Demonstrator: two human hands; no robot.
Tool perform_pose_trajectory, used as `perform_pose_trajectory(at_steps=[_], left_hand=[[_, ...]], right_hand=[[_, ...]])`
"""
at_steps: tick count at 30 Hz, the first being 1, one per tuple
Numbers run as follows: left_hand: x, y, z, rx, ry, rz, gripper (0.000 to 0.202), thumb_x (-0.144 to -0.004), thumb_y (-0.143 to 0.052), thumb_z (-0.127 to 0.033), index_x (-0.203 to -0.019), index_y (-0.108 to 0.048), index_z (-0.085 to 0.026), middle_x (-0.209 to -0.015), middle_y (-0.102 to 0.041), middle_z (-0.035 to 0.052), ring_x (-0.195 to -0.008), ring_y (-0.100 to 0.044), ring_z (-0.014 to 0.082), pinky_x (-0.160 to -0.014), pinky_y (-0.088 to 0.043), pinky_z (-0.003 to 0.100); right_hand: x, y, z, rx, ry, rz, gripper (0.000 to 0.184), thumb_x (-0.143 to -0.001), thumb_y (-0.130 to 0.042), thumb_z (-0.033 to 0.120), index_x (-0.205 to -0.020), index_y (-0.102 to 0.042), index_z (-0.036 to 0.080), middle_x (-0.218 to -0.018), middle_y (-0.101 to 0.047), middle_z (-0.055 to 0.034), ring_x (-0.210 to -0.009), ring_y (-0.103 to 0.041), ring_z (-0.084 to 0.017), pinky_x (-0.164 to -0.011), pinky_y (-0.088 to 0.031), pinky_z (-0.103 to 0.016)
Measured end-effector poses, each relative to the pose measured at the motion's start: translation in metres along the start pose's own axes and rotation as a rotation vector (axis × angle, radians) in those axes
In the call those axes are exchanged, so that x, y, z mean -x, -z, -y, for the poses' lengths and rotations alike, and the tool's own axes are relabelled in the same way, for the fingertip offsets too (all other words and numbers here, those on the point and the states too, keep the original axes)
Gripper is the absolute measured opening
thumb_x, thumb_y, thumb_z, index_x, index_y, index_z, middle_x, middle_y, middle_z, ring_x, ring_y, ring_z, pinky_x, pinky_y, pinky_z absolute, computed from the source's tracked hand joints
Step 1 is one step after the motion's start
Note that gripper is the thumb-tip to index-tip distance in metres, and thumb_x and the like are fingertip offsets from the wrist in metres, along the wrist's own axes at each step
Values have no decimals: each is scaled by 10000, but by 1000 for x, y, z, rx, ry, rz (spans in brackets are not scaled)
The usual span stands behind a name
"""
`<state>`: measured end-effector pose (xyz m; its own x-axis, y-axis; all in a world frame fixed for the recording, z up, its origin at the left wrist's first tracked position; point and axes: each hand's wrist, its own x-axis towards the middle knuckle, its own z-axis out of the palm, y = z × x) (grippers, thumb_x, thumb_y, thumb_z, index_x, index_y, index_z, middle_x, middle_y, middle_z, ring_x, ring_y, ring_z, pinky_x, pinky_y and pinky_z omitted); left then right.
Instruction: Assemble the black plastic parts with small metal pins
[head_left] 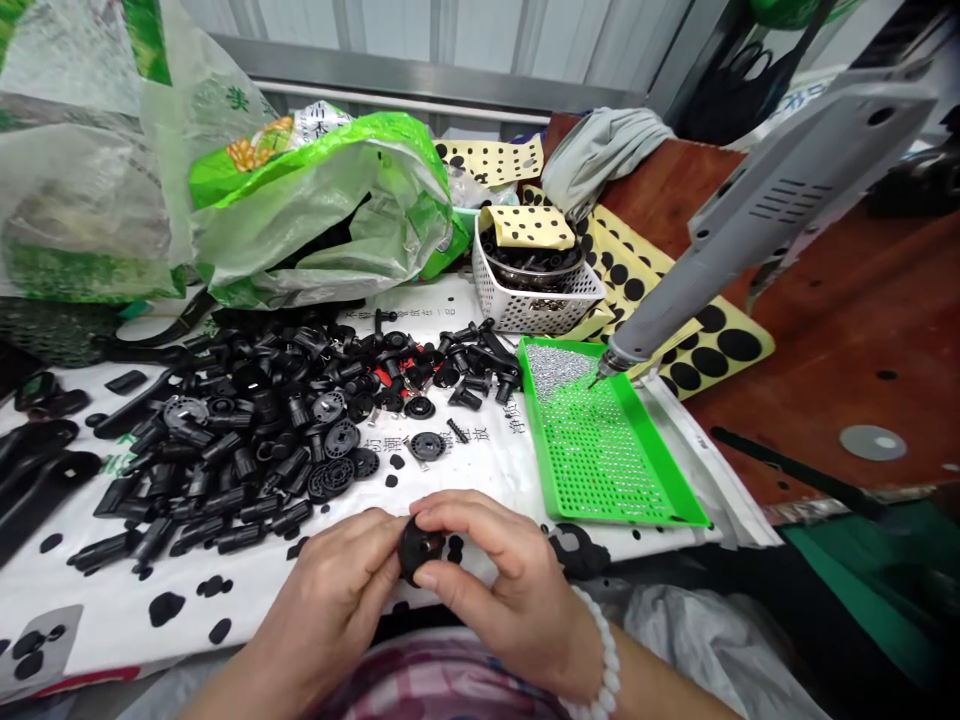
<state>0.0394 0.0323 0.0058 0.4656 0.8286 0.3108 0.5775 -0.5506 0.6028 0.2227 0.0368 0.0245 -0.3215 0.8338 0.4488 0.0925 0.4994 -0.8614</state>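
Observation:
A small round black plastic part is held between both hands, close to my body at the front edge of the table. My left hand pinches its left side with thumb and fingers. Thumb and forefinger of my right hand curl round its right side; a white bead bracelet is on that wrist. Part of the piece is hidden by the fingers. Ahead and to the left lies a heap of black plastic parts, with loose round discs at its right edge.
A green perforated tray with many small silvery screws stands right. Over it hangs a grey electric screwdriver, bit pointing down. Behind are a white basket, sheets of black round stickers and a green-and-clear plastic bag.

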Motion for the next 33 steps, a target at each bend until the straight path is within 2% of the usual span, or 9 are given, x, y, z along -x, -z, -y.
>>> perform_pose_trajectory(at_steps=[2, 8, 12, 17, 25, 33], left_hand=[[0, 3, 0, -24, -40, 19, 174, -904, -384, -111, -840, -523, -194, -686, -552, -1, -613, -545, 129, -553, -434, 226], [1, 10, 3, -122, -89, -12, 163, -912, -378, -114, -927, -518, -197, -689, -538, -3, -601, -527, 131, -550, -411, 231], [-1, 10, 3, -149, -94, -17, 193, -905, -360, -105, -781, -484, -186, -644, -497, -2, -560, -485, 132, -516, -378, 238], [-1, 11, 3, -124, -97, -10, 157, -906, -380, -104, -819, -482, -184, -664, -492, 0, -587, -483, 134, -537, -373, 242], [-5, 13, -4, 12, -105, -22, 190, -904, -374, -89, -757, -397, -207, -627, -423, -40, -550, -443, 94, -512, -336, 198], [-2, 8, 1, -44, -89, -10, 175, -890, -357, -77, -824, -467, -196, -700, -526, 6, -628, -509, 139, -568, -401, 241]], right_hand=[[0, 2, -1, 30, 21, 16, 223, -786, -640, 86, -1003, -633, 136, -976, -690, -101, -920, -645, -177, -840, -532, -288], [-2, 4, -3, 85, 67, 51, 182, -836, -602, 135, -1015, -630, 131, -977, -689, -109, -926, -650, -177, -835, -541, -294], [-4, 0, -2, 146, 156, 40, 341, -771, -717, 243, -1063, -604, 108, -1031, -678, -147, -974, -637, -211, -866, -530, -323], [-5, -2, -3, 189, 215, 8, 324, -754, -680, 147, -1063, -586, 125, -1039, -669, -135, -959, -636, -205, -835, -528, -317], [-7, 5, -3, 130, 242, 78, 388, -839, -630, 262, -1204, -523, 182, -1085, -669, -118, -979, -632, -205, -818, -516, -358], [-8, 8, -5, 250, 242, 142, 376, -838, -618, 230, -1202, -538, 177, -1109, -664, -131, -987, -618, -227, -821, -505, -396]])
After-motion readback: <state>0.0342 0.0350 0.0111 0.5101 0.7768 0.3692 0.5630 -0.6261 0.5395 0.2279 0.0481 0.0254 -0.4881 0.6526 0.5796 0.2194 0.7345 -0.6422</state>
